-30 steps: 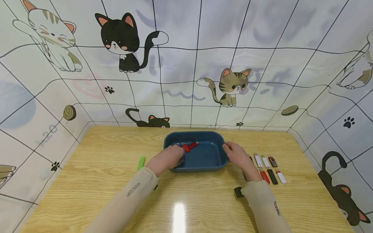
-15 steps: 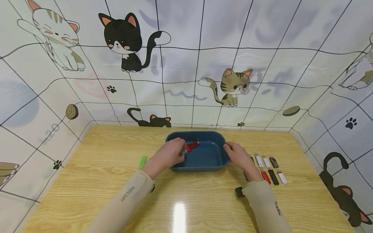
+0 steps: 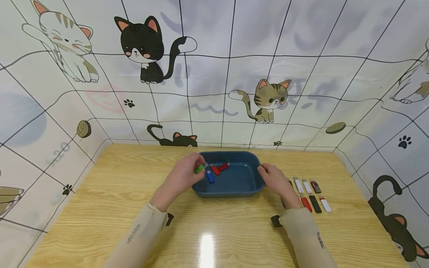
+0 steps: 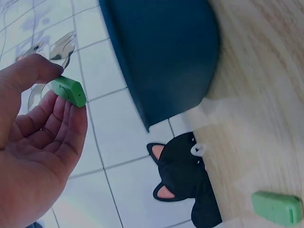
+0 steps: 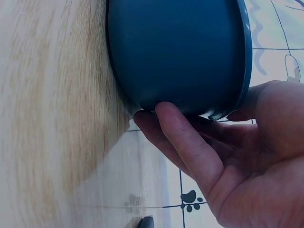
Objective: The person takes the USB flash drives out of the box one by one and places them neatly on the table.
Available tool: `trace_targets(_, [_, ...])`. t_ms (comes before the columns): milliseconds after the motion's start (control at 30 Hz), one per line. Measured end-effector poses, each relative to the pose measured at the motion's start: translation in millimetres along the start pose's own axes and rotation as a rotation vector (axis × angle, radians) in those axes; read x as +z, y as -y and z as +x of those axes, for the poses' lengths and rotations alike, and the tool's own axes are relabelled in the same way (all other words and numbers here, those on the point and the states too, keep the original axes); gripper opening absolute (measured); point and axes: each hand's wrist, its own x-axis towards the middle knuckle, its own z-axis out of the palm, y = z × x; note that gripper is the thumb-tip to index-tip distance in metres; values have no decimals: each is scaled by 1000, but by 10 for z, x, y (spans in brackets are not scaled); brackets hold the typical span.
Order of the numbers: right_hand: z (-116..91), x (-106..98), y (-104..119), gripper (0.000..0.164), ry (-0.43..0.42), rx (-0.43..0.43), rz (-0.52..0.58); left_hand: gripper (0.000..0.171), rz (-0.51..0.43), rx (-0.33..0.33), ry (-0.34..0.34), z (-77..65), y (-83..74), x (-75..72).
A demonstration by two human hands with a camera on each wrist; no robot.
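Observation:
My left hand (image 3: 182, 173) pinches a green USB flash drive (image 3: 199, 168) between thumb and fingers, over the left end of a dark blue plastic basin (image 3: 238, 194). The left wrist view shows that green drive up close, its metal plug pointing away from the palm. Inside the basin lie a blue USB drive (image 3: 210, 176), a red one (image 3: 215, 169) and a darker red one (image 3: 223, 167). My right hand (image 3: 273, 178) grips the basin's right end, with the thumb at the rim and the fingers against the outer wall (image 5: 175, 57).
Several USB drives stand in rows on the right of the wooden table, among them a white one (image 3: 298, 185), a red one (image 3: 305, 203) and a black one (image 3: 315, 204). Another green drive (image 4: 277, 208) lies on the table left of the basin. A cat-print sheet (image 3: 207, 74) rises behind.
My left hand has risen out of the basin and moved left with the green drive in its fingers. The blue drive in the basin has come into sight. My right hand stays on the rim.

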Motion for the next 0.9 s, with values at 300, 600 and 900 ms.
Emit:
trace_targets(300, [0,-1,3,43,-7,-5,-17,18,-12,-58,-81,-149,136,-212])
trace_targets(600, [-4,5,5,44,-4,0,0,16,7,-134,-126,-302,317,-339])
trace_targets(900, [2,7,-1,44,0,11,3,17,22,-225,-124,-439,429,-449])
